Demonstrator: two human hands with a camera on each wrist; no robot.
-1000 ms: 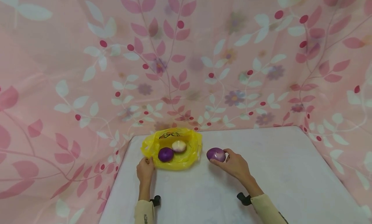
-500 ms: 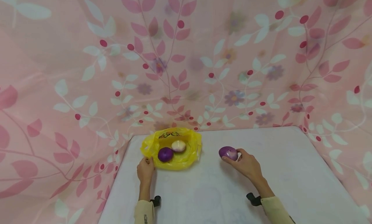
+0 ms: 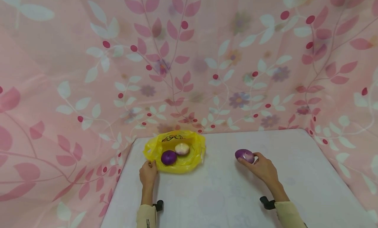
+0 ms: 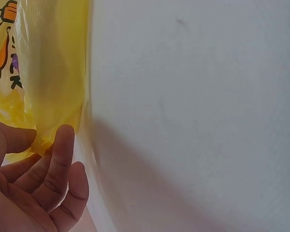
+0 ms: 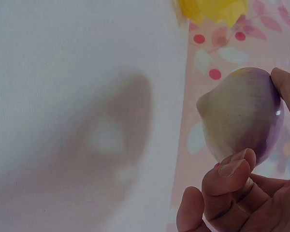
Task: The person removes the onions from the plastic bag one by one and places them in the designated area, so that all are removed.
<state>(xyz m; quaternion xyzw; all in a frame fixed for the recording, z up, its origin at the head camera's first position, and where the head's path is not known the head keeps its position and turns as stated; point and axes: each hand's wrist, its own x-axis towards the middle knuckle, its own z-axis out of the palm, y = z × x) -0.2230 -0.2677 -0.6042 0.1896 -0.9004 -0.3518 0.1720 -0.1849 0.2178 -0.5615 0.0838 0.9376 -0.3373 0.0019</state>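
Note:
My right hand (image 3: 264,169) grips a glossy purple-and-white onion (image 3: 244,156) above the right half of the table. Up close in the right wrist view, the onion (image 5: 241,116) shows a pale side with a blunt nub, held between thumb and fingertips. A yellow plastic bag (image 3: 184,168) lies with its mouth spread wide at the table's back left. In it sit a dark purple round thing (image 3: 169,157) and a whitish one with purple at its base (image 3: 182,149), side by side. My left hand (image 3: 148,173) pinches the bag's near left edge between thumb and fingers.
A white-covered table (image 3: 212,195) stretches beneath both hands. A pink floral cloth (image 3: 195,73) hangs behind it and along its sides. Black camera mounts stick out inward from both wrists.
My right hand has moved rightward with the onion, away from the bag. The left hand has stayed at the bag's edge, and the bag and its contents look the same.

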